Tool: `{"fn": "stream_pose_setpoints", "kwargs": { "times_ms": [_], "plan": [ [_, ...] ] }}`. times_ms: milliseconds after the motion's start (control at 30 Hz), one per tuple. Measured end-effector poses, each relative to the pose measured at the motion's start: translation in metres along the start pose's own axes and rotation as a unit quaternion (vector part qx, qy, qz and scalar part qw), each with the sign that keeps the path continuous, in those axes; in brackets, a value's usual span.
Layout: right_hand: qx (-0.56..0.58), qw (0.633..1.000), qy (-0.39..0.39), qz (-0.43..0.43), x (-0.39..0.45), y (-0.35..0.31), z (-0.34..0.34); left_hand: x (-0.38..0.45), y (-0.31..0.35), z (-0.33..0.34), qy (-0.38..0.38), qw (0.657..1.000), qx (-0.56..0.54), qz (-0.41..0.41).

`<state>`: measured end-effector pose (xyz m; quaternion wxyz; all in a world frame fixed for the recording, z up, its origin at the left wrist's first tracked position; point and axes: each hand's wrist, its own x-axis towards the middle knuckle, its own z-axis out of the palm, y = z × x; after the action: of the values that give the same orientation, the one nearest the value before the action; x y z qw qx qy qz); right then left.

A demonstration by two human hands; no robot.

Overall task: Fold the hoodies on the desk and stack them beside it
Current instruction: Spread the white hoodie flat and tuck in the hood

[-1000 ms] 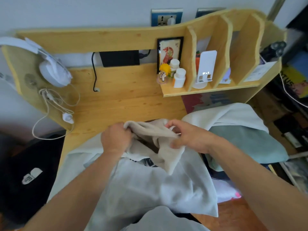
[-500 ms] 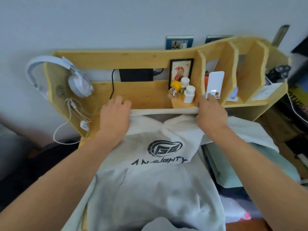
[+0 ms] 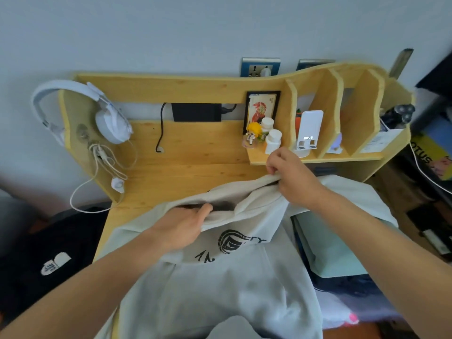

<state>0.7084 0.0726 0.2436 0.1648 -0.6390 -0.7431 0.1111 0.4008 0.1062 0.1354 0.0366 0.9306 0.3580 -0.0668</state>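
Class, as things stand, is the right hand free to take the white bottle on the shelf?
Probably not yet: the right hand is near the white bottle, but its fingers pinch the hoodie's hood.

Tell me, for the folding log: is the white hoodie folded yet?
Not folded: white hoodie lies spread on the desk, both hands gripping its hood.

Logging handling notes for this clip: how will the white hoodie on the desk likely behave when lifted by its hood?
Probably floppy: the white hoodie sags between the left hand and right hand, both gripping the hood. Likely light for its size, since finger pinches alone raise the fabric. The body would probably drag and bunch across the desk.
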Motion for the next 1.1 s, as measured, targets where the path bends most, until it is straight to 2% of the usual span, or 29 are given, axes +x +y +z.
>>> {"fn": "stream_pose_setpoints", "kwargs": {
  "times_ms": [100, 200, 333, 400, 467, 533, 600, 633, 733, 800, 867, 933, 1033, 1100],
  "plan": [
    [-0.094, 0.990, -0.074, -0.071, -0.014, 0.000, 0.000, -0.006, -0.014, -0.011, 0.011, 0.999, -0.016, 0.032],
    [-0.239, 0.937, -0.129, -0.219, -0.024, -0.001, 0.000, -0.008, -0.028, -0.029, -0.026, 0.996, 0.007, 0.087],
    [-0.322, 0.906, -0.206, -0.183, -0.020, 0.003, 0.013, -0.007, -0.027, -0.054, -0.061, 0.991, -0.019, 0.120],
    [-0.329, 0.893, -0.258, -0.164, -0.020, 0.001, 0.025, -0.011, -0.008, -0.069, -0.127, 0.986, -0.045, 0.103],
    [-0.327, 0.889, -0.285, -0.147, -0.024, -0.001, 0.032, -0.016, 0.009, -0.084, -0.225, 0.970, -0.058, 0.063],
    [-0.326, 0.904, -0.240, -0.139, -0.026, -0.002, 0.036, -0.018, 0.011, -0.089, -0.276, 0.958, -0.072, 0.033],
    [-0.366, 0.896, -0.180, -0.174, -0.027, -0.007, 0.038, -0.012, 0.004, -0.087, -0.276, 0.957, -0.092, 0.011],
    [-0.371, 0.884, -0.182, -0.217, -0.029, -0.012, 0.042, -0.010, 0.001, -0.085, -0.271, 0.957, -0.104, 0.004],
    [-0.319, 0.835, -0.161, -0.418, -0.047, -0.018, 0.067, -0.001, -0.009, -0.088, -0.272, 0.954, -0.127, -0.011],
    [-0.311, 0.806, -0.146, -0.482, -0.054, -0.017, 0.074, 0.005, -0.020, -0.093, -0.254, 0.955, -0.149, -0.029],
    [-0.298, 0.815, -0.190, -0.459, -0.058, -0.014, 0.072, 0.009, -0.023, -0.100, -0.237, 0.953, -0.186, -0.041],
    [-0.317, 0.840, -0.289, -0.334, -0.055, -0.013, 0.064, 0.010, -0.016, -0.106, -0.225, 0.953, -0.201, -0.041],
    [-0.371, 0.852, -0.313, -0.196, -0.049, -0.013, 0.055, 0.012, -0.008, -0.103, -0.215, 0.958, -0.188, -0.040],
    [-0.400, 0.850, -0.303, -0.160, -0.040, -0.021, 0.045, 0.015, -0.005, -0.098, -0.224, 0.961, -0.156, -0.045]
  ]
}}
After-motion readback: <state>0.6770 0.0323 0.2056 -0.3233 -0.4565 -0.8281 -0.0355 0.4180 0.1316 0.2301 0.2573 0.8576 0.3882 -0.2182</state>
